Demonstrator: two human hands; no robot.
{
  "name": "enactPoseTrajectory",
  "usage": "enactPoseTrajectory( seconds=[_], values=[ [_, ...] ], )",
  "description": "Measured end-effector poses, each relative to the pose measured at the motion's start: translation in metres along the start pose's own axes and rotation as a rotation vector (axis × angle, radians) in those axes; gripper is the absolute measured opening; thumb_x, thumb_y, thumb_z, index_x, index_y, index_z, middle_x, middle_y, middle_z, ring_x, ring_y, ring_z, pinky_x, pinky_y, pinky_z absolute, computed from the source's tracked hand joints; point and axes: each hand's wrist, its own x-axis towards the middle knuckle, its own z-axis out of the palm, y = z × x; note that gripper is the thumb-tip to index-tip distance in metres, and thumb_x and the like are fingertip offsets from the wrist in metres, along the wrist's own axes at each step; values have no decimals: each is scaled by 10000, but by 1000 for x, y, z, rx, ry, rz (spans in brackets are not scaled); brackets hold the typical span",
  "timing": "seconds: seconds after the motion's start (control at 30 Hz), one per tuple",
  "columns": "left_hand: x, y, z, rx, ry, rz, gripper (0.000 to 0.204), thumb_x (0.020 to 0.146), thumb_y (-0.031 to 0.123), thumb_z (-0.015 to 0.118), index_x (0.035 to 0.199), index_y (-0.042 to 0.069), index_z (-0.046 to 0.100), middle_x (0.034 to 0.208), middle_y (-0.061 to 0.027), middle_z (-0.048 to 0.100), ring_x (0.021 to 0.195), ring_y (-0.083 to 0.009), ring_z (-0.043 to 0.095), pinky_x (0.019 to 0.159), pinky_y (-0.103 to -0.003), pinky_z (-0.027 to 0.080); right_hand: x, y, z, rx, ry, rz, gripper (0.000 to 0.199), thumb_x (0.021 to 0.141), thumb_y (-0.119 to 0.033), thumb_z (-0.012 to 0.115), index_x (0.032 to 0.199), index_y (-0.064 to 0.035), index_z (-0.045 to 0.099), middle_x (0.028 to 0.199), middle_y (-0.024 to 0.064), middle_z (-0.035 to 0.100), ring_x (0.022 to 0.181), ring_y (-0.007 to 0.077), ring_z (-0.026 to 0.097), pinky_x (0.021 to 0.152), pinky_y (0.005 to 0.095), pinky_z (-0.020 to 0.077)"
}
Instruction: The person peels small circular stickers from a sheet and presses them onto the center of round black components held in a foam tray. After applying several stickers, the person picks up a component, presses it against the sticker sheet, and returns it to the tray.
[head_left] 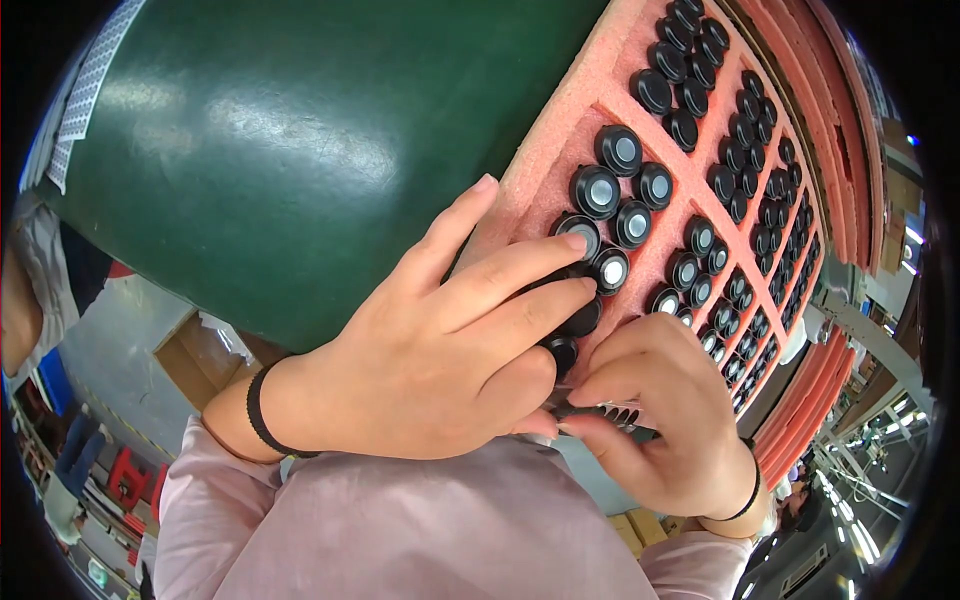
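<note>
A pink foam tray is divided into compartments holding several round black parts; those in the nearest compartments show pale grey discs on top. My left hand reaches over the nearest compartment, with two fingertips at the black part and its neighbours. Its outer fingers spread out while the forefinger curls toward the thumb. Close beside it, my right hand pinches with thumb and forefinger. Both pinches meet around something small and dark, partly clear, at the tray's near edge. Fingers hide most of it, so its kind is unclear.
The tray lies on a dark green work surface. More pink foam trays are stacked beyond it at the right. A sheet with rows of small dots lies at the far left. Below stands an open cardboard box.
</note>
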Motion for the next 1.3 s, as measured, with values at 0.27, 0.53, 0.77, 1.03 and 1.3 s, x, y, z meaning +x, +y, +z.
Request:
enactPoseTrajectory(
  seconds=[0.27, 0.53, 0.77, 1.03, 1.3],
  values=[
    [0, 7, 7, 6, 50, 33, 521, 912, 562, 623, 704, 106, 479, 1194, -139, 699, 1265, -384, 613, 1141, -756, 237, -12, -6, 3, -88, 7, 25, 263, 709, 2, 829, 906, -38, 659, 894, 102, 646, 808, 307, 614, 717, 396, 479],
    [-2, 8, 9, 17, 45, 31, 539, 880, 562, 648, 669, 109, 445, 1113, -131, 700, 1252, -382, 625, 1131, -762, 248, -15, -6, 4, -225, 18, -38, 237, 701, -60, 823, 872, -49, 659, 884, 88, 629, 796, 304, 599, 712, 406, 464],
    [0, 9, 4, -28, 38, -16, 550, 848, 576, 675, 674, 100, 462, 1112, -139, 698, 1227, -379, 633, 1139, -735, 269, -17, -8, -10, -319, 21, -221, 199, 703, -79, 769, 885, -73, 691, 909, 60, 622, 797, 244, 587, 749, 375, 457],
    [7, 15, 9, -55, -9, 36, 551, 859, 611, 637, 743, 78, 563, 1189, -138, 691, 1235, -349, 608, 1131, -687, 327, 1, 30, -30, -112, 137, 85, 163, 811, -7, 737, 927, -18, 622, 906, 71, 558, 847, 225, 538, 782, 335, 443],
    [12, 14, 17, 53, -79, 39, 516, 870, 581, 632, 742, 84, 575, 1271, -135, 673, 1247, -327, 605, 1100, -661, 369, 16, 46, -23, -9, 51, 287, 110, 884, 79, 649, 957, 13, 600, 959, 60, 526, 856, 147, 534, 773, 263, 434]
  ],
)
